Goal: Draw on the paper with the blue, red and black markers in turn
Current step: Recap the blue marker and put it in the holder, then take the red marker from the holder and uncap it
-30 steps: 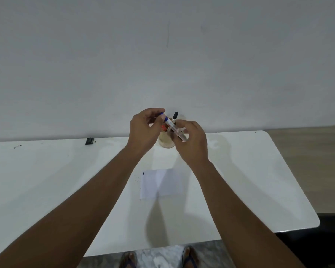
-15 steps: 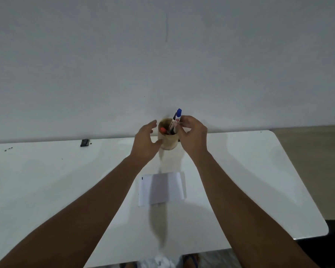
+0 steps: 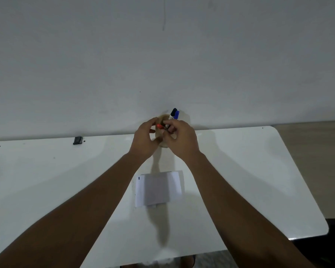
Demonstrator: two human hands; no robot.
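A tan wooden marker holder (image 3: 163,144) stands at the table's far edge against the wall. The blue marker (image 3: 176,114) and the black marker (image 3: 173,112) stand in it with their caps up, side by side at its right. My left hand (image 3: 144,141) wraps the holder's left side. My right hand (image 3: 183,139) reaches over the holder, its fingertips pinched on the red marker (image 3: 159,126), whose orange-red cap sticks out to the left. The white paper (image 3: 159,188) lies nearer me between my forearms, with a small blue mark near its top left corner.
The white table (image 3: 249,171) has a rounded right end, with wooden floor beyond it. A small black object (image 3: 77,140) lies at the far edge on the left, with a few dark specks further left. A plain wall rises directly behind the holder.
My right hand set the blue marker into the holder and let go, then moved onto the red marker. My left hand closed on the holder's side.
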